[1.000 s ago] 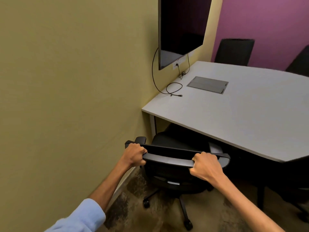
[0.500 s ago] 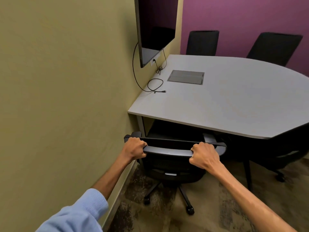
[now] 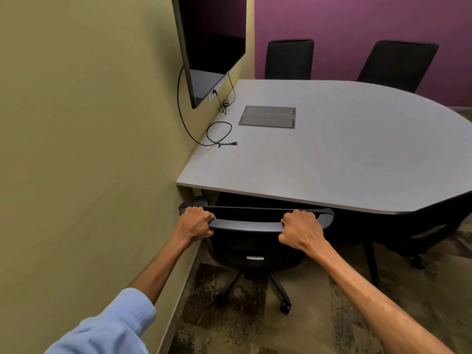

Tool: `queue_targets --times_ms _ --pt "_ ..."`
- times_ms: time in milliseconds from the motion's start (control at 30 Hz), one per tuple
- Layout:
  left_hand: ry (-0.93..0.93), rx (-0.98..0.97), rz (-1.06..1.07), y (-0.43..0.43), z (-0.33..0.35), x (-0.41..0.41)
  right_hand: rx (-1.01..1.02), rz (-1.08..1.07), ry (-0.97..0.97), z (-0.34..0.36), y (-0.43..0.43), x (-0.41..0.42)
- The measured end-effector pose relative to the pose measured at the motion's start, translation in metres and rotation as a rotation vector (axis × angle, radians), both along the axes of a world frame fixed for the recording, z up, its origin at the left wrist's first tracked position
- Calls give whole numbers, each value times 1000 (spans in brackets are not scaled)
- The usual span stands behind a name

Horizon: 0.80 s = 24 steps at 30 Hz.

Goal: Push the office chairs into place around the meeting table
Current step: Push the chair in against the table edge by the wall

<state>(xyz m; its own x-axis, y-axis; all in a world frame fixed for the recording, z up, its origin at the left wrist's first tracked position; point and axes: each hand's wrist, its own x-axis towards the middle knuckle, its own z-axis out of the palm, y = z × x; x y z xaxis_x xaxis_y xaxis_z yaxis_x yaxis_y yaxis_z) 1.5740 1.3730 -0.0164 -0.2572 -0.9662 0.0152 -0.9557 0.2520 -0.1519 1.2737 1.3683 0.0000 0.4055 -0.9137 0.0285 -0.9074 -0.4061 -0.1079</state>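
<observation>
A black office chair (image 3: 251, 242) stands right in front of me, its seat tucked under the near edge of the grey meeting table (image 3: 332, 159). My left hand (image 3: 195, 222) grips the left end of its top rail. My right hand (image 3: 300, 229) grips the right end of the same rail. Two more black chairs (image 3: 288, 58) (image 3: 397, 63) stand at the far side against the purple wall. A fourth black chair (image 3: 434, 226) sits at the table's right near edge, partly hidden under the top.
An olive wall (image 3: 89, 149) runs close along the left, with a dark screen (image 3: 212, 44) mounted above the table. A black cable (image 3: 219, 135) lies looped on the tabletop beside a grey metal hatch (image 3: 268, 117). Patterned carpet (image 3: 319, 323) covers the floor.
The chair has rolled further under the table with both hands on its rail. My view has swung right, so both far chairs and the table's round end now show.
</observation>
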Motion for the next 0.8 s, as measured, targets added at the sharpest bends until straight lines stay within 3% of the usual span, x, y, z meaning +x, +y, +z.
queue_targets --times_ms 400,800 --pt "4 60 1 -81 -7 -1 -11 -29 23 -8 -75 0" --pt "45 -25 -122 -184 6 27 -34 -141 17 3 -144 29"
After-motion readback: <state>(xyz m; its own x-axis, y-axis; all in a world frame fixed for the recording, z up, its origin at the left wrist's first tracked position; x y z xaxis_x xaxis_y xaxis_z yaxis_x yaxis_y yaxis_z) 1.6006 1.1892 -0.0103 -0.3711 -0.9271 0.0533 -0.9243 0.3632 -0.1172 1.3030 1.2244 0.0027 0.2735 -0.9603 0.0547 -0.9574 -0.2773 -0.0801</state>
